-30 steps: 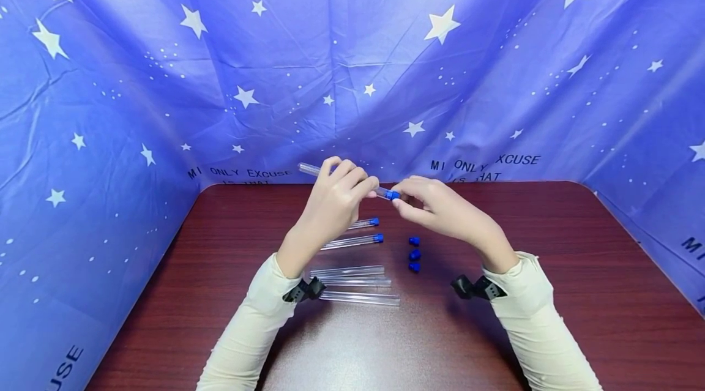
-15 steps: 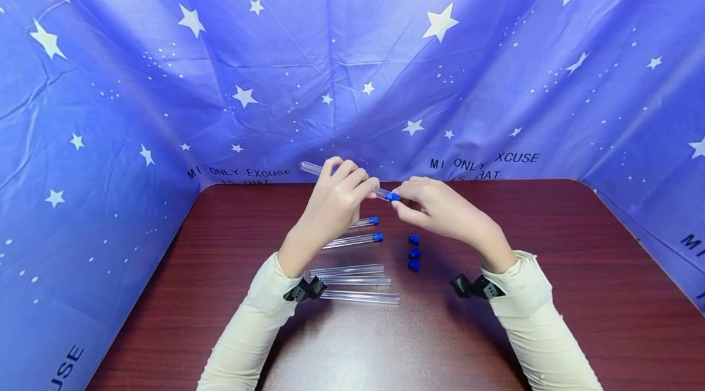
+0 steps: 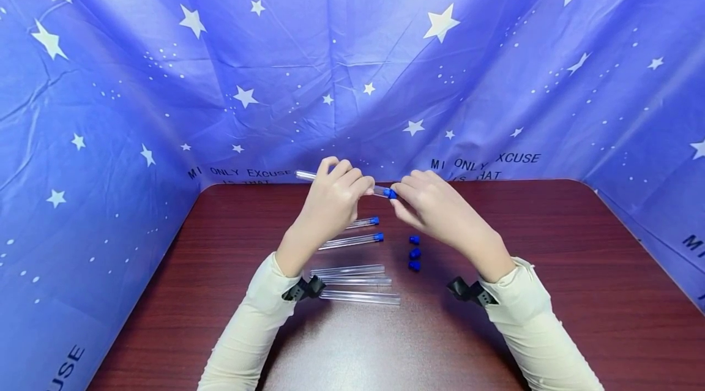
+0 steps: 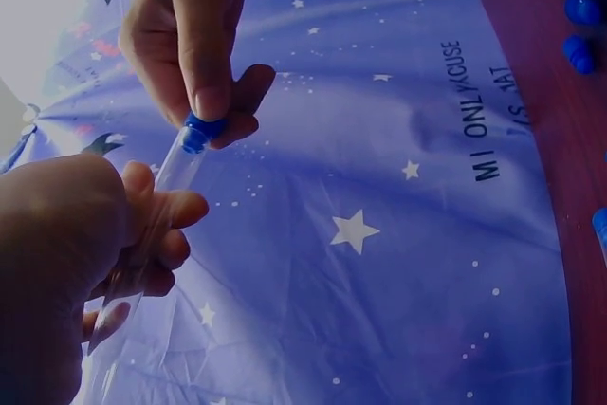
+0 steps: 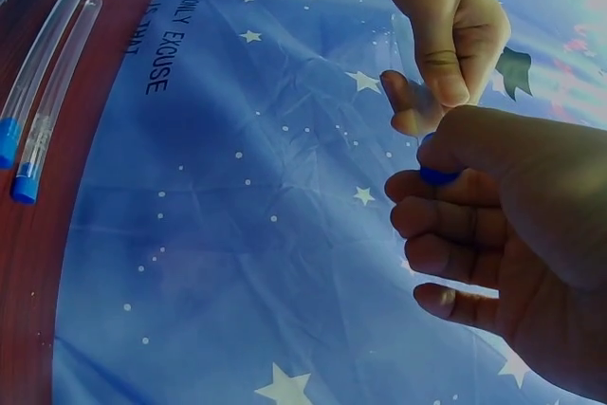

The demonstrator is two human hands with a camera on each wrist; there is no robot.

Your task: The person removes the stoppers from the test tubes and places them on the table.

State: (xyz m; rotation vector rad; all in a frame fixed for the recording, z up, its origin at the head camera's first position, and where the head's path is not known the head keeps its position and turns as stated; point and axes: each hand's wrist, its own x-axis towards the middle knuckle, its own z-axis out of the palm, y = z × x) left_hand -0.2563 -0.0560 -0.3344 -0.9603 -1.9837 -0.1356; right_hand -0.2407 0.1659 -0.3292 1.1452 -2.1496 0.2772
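Observation:
Above the far part of the table, my left hand [image 3: 333, 201] grips a clear test tube [image 3: 305, 175] around its middle, the rounded end sticking out to the left. At the tube's right end sits a blue stopper [image 4: 201, 130], which my right hand [image 3: 440, 210] pinches between thumb and index finger. In the left wrist view the stopper's ribbed lower part shows at the tube's mouth. The right wrist view shows the other right-hand fingers [image 5: 450, 253] loosely bent below the stopper, which they partly hide.
Two stoppered tubes [image 3: 355, 241] lie on the brown table [image 3: 551, 244] beyond several tubes without stoppers [image 3: 360, 298]. Right of them, three loose blue stoppers [image 3: 415, 253] stand in a column. A blue star-patterned cloth [image 3: 352, 42] hangs behind and at both sides.
My right hand has turned slightly and its fingers have come further over the stopper. The tube now lies a little more level, its left end slightly lower. The things on the table have not moved.

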